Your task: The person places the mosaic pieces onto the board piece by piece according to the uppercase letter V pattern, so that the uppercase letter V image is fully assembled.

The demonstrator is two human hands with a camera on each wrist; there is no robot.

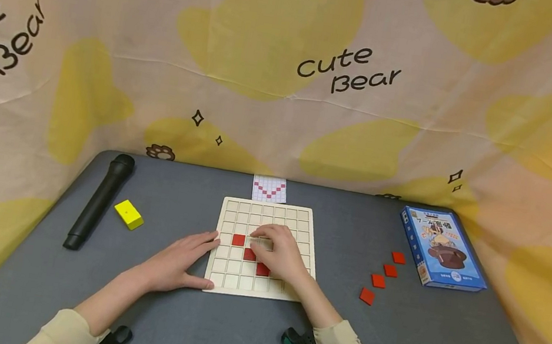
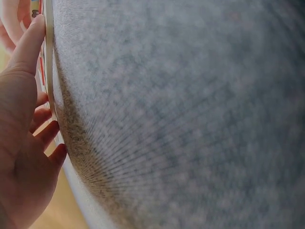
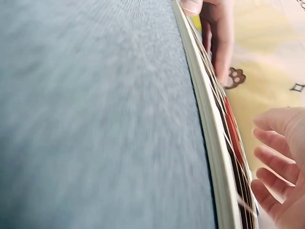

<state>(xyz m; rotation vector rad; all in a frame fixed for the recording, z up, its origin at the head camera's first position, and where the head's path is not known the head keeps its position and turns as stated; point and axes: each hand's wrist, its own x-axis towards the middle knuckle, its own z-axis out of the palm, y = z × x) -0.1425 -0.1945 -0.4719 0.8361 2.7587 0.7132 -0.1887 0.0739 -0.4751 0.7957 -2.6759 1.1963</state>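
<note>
A cream grid board (image 1: 232,285) lies on the grey table, with three red square tiles (image 1: 238,240) set in a diagonal line on it. My left hand (image 1: 177,261) rests along the board's left edge, its fingertips and thumb touching the rim. Over the middle of the board is my right hand (image 1: 281,254), thumb and index finger apart beside the tiles. In the right wrist view its fingers (image 3: 276,169) are loosely bent above the board, with nothing seen between them. Behind the board lies a small pattern card (image 1: 270,189) with a V of coloured squares.
Several loose red tiles (image 1: 378,281) lie in a slanting row right of the board, near a blue box (image 1: 443,250). At the left are a black microphone (image 1: 100,202) and a yellow block (image 1: 129,214). A patterned cloth (image 1: 242,113) hangs behind the table.
</note>
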